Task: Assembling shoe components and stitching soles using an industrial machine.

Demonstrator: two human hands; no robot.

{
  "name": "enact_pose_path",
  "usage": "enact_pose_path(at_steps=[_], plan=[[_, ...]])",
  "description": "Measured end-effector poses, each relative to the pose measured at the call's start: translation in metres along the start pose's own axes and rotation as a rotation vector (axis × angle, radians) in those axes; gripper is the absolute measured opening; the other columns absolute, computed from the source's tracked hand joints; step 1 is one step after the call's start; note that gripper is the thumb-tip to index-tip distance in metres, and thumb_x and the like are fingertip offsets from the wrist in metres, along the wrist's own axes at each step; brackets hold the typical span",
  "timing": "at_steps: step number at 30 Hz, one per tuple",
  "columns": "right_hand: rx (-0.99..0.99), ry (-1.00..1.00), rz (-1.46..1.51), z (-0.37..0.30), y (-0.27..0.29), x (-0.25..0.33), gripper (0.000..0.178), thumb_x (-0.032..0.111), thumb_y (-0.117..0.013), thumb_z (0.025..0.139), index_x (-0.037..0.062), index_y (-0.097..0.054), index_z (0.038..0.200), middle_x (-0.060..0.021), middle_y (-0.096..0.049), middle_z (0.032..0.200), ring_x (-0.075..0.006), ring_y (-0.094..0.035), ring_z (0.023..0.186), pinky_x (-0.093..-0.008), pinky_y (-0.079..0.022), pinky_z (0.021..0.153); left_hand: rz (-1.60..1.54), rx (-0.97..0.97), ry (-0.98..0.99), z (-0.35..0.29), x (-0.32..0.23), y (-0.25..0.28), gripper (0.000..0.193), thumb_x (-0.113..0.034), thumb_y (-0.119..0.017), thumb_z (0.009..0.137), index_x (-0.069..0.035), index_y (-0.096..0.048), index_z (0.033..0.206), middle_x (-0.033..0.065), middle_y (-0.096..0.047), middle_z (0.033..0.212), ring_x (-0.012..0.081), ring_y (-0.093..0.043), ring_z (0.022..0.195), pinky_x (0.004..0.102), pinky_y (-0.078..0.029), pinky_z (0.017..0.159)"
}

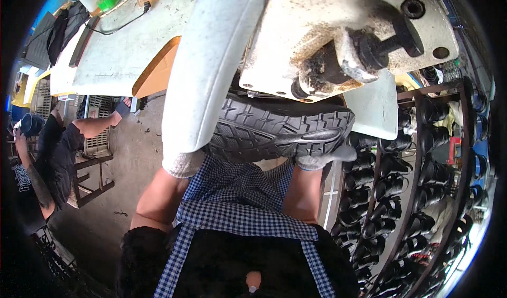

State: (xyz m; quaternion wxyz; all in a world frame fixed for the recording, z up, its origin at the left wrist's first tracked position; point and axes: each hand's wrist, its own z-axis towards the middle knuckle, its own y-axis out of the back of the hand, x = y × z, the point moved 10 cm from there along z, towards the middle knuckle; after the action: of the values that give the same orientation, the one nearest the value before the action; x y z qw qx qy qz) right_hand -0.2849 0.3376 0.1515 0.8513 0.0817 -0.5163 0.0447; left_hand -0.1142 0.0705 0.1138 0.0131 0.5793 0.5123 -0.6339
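Black shoe (285, 131) is held by the gloved right hand (319, 162); the left hand's (182, 164) fingers are hidden, so I cannot tell their spread.

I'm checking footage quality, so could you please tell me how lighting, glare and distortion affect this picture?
In the head view, black fills the corners and the shoe rack bows at right; in the same view, white glare runs along the lower right edge, the black shoe sole shows readable tread, and the black shirt loses most detail.
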Motion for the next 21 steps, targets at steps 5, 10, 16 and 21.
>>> enact_pose_path(at_steps=[5, 10, 16, 21], plan=[[0.413, -0.02, 1.138, -0.002, -0.041, -0.023, 0.084, 0.071, -0.045, 0.083, 0.0203, -0.029, 0.148, -0.0157, -0.034, 0.149, -0.0329, -0.038, 0.133, -0.0517, -0.037, 0.108, 0.409, 0.036, -0.21, -0.009, -0.017, -0.015, 0.062, -0.028, -0.075, 0.079, -0.008, -0.046, 0.131, 0.0095, -0.056, 0.118, 0.0221, -0.056, 0.105, 0.0376, -0.048, 0.091], [-0.117, -0.427, 1.375, -0.008, -0.009, -0.1, 0.078, 0.055, -0.058, 0.078, 0.0187, -0.039, 0.144, -0.0094, -0.039, 0.147, -0.0335, -0.041, 0.131, -0.053, -0.036, 0.108, 0.378, 0.165, -0.03, -0.023, -0.004, -0.078, 0.058, -0.021, -0.074, 0.079, -0.001, -0.047, 0.126, 0.0076, -0.061, 0.111, 0.0162, -0.058, 0.099, 0.0301, -0.046, 0.09], [0.021, -0.237, 1.399, -0.002, -0.007, -0.069, 0.079, 0.049, -0.064, 0.078, 0.0176, -0.037, 0.145, -0.0107, -0.036, 0.149, -0.0326, -0.038, 0.134, -0.0534, -0.032, 0.111, 0.319, 0.155, -0.099, -0.018, -0.004, -0.06, 0.058, -0.018, -0.073, 0.078, -0.001, -0.046, 0.126, 0.0074, -0.061, 0.108, 0.0167, -0.058, 0.097, 0.0305, -0.047, 0.088], [0.3, -0.132, 1.361, 0.006, -0.034, 0.003, 0.082, 0.027, -0.076, 0.073, 0.0128, -0.038, 0.144, -0.0132, -0.043, 0.144, -0.031, -0.044, 0.13, -0.0517, -0.036, 0.108, 0.562, 0.026, -0.194, -0.007, -0.012, -0.028, 0.057, -0.02, -0.069, 0.08, -0.005, -0.046, 0.13, 0.0089, -0.058, 0.115, 0.0189, -0.058, 0.101, 0.0329, -0.048, 0.091]])
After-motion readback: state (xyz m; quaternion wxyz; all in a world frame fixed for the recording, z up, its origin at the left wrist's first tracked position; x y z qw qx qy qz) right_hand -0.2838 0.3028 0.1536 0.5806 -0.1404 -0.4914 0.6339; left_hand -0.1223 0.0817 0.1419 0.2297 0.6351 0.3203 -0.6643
